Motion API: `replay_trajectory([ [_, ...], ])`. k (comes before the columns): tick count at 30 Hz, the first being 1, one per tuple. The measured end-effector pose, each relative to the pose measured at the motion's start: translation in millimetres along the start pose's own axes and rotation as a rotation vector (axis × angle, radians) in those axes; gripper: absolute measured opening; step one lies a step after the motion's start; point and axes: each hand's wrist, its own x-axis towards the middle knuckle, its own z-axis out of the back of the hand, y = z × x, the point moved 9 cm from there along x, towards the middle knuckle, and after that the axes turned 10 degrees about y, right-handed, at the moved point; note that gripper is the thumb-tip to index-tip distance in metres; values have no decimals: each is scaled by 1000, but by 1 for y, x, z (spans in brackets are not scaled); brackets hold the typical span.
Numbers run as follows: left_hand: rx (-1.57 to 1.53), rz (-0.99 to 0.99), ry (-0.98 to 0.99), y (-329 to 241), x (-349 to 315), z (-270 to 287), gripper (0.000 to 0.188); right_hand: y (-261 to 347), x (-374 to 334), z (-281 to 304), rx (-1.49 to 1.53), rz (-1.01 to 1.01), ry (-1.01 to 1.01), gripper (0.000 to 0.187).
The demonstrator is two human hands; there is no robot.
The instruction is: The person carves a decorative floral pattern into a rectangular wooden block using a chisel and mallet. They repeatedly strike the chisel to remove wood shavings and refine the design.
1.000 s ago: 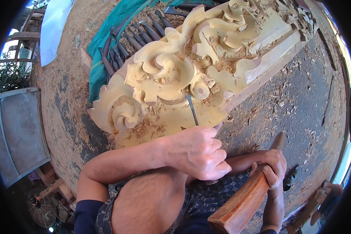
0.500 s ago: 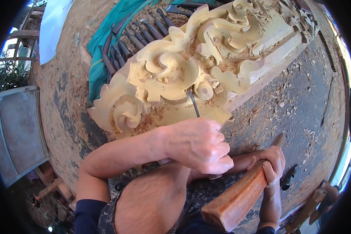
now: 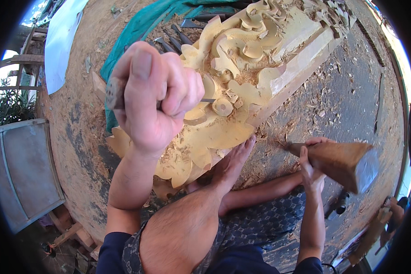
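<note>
One chisel, one mallet, one carved panel
Gripping chisel in left hand above panel, mallet in right hand toward right edge of floor; panel on floor, aslant toward far right corner.

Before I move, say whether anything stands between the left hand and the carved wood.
Nothing visible but the chisel the left hand grips; its blade points toward the round boss on the carved wood.

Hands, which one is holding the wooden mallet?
The right hand, lower in the picture, grips the wooden mallet; the left hand, higher up, holds a chisel instead.
</note>
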Motion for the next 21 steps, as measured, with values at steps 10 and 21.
replay_trajectory([
  [10,266,85,7,21,-10,1,34,36,30,42,294,-17,-76,79],
  [21,648,46,224,39,-4,-24,17,160,84,66,-363,594,139,83],
])
